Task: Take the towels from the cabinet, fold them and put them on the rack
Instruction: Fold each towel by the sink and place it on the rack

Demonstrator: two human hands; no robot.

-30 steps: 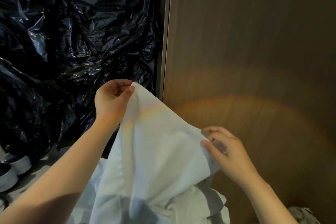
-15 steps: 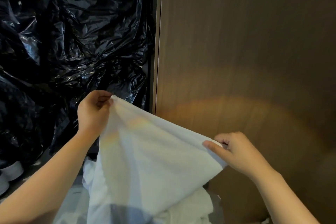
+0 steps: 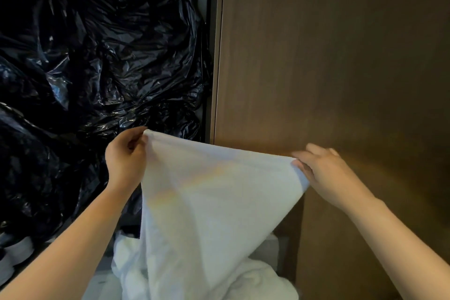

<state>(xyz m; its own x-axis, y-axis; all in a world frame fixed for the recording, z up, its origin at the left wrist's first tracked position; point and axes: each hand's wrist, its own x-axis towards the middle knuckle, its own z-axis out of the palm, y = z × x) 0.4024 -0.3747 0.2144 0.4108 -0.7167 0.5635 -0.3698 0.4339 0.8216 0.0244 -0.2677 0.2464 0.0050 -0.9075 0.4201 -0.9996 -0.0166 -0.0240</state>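
Note:
A white towel point(image 3: 207, 202) hangs stretched between my two hands in front of me. My left hand point(image 3: 125, 156) pinches its upper left corner. My right hand point(image 3: 323, 170) grips the upper right corner, fingers partly blurred. The top edge slopes down from left to right, and the rest of the cloth hangs down to a heap of more white towels point(image 3: 255, 277) at the bottom. The rack is not in view.
A large pile of crinkled black plastic bags point(image 3: 97, 56) fills the left side. A brown wooden cabinet panel point(image 3: 328, 56) covers the right, with a dark vertical frame edge point(image 3: 209, 56) between. White shoes point(image 3: 17, 251) sit at the lower left.
My hands have moved apart and the towel's top edge is pulled tighter and wider. My right hand has shifted right and up along the wooden panel.

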